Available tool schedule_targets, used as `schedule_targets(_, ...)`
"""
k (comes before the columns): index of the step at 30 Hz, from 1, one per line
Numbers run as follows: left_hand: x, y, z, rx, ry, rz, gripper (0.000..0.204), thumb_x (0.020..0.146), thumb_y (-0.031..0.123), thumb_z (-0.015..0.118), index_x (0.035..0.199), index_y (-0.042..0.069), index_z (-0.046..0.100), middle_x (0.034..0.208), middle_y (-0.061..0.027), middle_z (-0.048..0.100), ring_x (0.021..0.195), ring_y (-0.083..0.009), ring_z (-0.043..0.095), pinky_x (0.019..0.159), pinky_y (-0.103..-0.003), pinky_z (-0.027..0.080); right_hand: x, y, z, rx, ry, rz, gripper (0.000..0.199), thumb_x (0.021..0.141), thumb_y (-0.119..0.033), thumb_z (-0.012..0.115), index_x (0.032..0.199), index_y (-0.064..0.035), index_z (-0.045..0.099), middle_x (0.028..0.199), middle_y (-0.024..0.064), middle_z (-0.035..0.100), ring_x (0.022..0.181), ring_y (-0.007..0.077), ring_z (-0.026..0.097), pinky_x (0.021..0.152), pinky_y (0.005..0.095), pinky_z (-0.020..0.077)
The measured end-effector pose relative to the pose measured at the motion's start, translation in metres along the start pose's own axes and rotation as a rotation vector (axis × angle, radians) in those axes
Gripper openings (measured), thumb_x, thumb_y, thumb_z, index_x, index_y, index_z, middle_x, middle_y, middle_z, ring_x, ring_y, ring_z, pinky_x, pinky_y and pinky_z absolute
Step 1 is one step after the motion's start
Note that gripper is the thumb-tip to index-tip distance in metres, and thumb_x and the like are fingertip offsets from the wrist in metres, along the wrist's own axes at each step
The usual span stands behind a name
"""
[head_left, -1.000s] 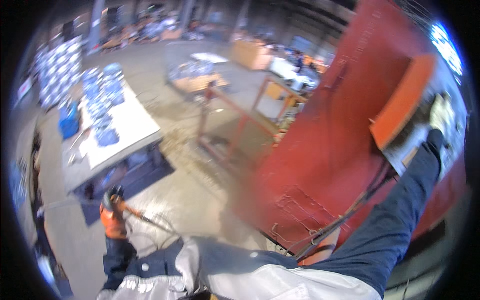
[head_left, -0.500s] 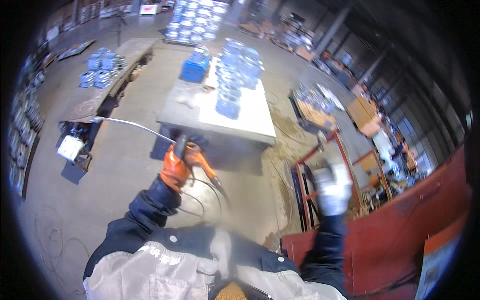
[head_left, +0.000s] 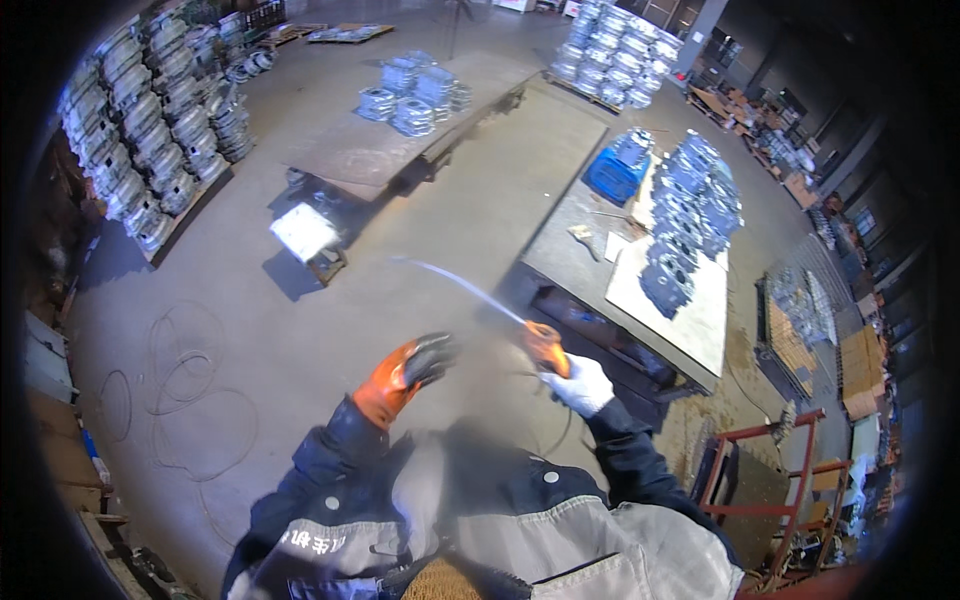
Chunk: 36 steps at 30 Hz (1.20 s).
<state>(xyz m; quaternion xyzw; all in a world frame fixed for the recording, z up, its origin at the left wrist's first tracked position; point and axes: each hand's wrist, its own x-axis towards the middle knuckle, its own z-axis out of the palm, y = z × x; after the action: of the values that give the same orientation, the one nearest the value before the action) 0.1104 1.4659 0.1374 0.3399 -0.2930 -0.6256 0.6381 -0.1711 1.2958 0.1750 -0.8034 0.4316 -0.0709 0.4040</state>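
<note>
Head view: looking down on a factory floor point(head_left: 300, 330), with the person's two gloved hands raised in front of the chest.
Worktop point(head_left: 690, 320): steel bench right of centre, carrying stacked grey metal castings point(head_left: 690, 215) and a blue crate point(head_left: 615, 172).
Hose point(head_left: 460, 285): thin, pale and blurred, arcing up-left from the tool; judged limp and light, likely to whip if swung.
Orange-handled tool point(head_left: 545, 345): held in mid-air over the floor, beside the worktop's near edge; judged light and rigid, best gripped at the orange handle.
Right hand point(head_left: 580, 385): white glove, fingers point(head_left: 562, 377) clamped round the tool's lower handle.
Left hand point(head_left: 405, 370): orange-and-black glove, fingers curled loosely, holding nothing, apart from the tool.
</note>
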Motion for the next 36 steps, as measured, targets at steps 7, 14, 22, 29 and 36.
schedule_targets(7, 0.014, 0.07, -0.085, -0.02, 0.367, 0.044, 0.057, 0.095, 0.035, 0.053, 0.139, 0.003, 0.039, 0.134, -0.0187, 0.051, 0.119, -0.0269, 0.054, 0.097, -0.036, 0.044, 0.106, 0.028, 0.041, 1.125, -0.574, 0.493, 0.031, 0.091, -0.026, 0.064, 0.114, -0.005, 0.058, 0.101, 0.0128, 0.068, 0.057, 0.0158, 0.062, 0.044, 0.0261, 0.051)
schedule_targets(14, 0.099, 0.074, -0.311, 0.268, 0.735, -0.084, 0.038, 0.094, 0.028, 0.056, 0.126, 0.009, 0.054, 0.106, -0.0072, 0.068, 0.09, -0.0172, 0.065, 0.068, -0.03, 0.052, 0.306, 0.022, 0.106, 1.769, -0.468, 0.354, 0.051, 0.09, -0.04, 0.059, 0.125, -0.0029, 0.051, 0.091, 0.02, 0.065, 0.065, 0.0287, 0.063, 0.055, 0.0393, 0.0531)
schedule_targets(22, 0.116, 0.037, -0.495, 1.683, 0.28, -0.946, 0.031, 0.088, 0.035, 0.058, 0.104, 0.009, 0.063, 0.1, -0.0109, 0.069, 0.091, -0.0289, 0.066, 0.074, -0.046, 0.052, 0.442, -0.003, 0.015, 1.834, -0.421, 0.284, 0.059, 0.088, -0.04, 0.061, 0.122, 0.0075, 0.048, 0.095, 0.0194, 0.061, 0.067, 0.0275, 0.06, 0.061, 0.0394, 0.0517)
schedule_targets(29, 0.328, 0.066, -0.562, 1.384, 0.485, -0.903, 0.031, 0.088, 0.035, 0.058, 0.101, 0.008, 0.062, 0.097, -0.0112, 0.07, 0.091, -0.0284, 0.066, 0.075, -0.045, 0.052, 0.555, 0.009, -0.032, 1.901, 0.004, 0.301, 0.036, 0.092, -0.038, 0.061, 0.108, -0.0056, 0.059, 0.084, 0.0116, 0.066, 0.067, 0.0252, 0.065, 0.062, 0.0412, 0.057)
schedule_targets(36, 0.509, 0.116, -0.664, 1.503, 0.299, -0.872, 0.031, 0.088, 0.035, 0.058, 0.098, 0.006, 0.062, 0.094, -0.0115, 0.07, 0.09, -0.0279, 0.067, 0.076, -0.044, 0.053, 0.731, 0.031, -0.081, 1.707, 0.419, 0.276, 0.03, 0.091, -0.024, 0.056, 0.112, -0.0021, 0.059, 0.096, 0.0143, 0.065, 0.088, 0.03, 0.065, 0.077, 0.0448, 0.0528)
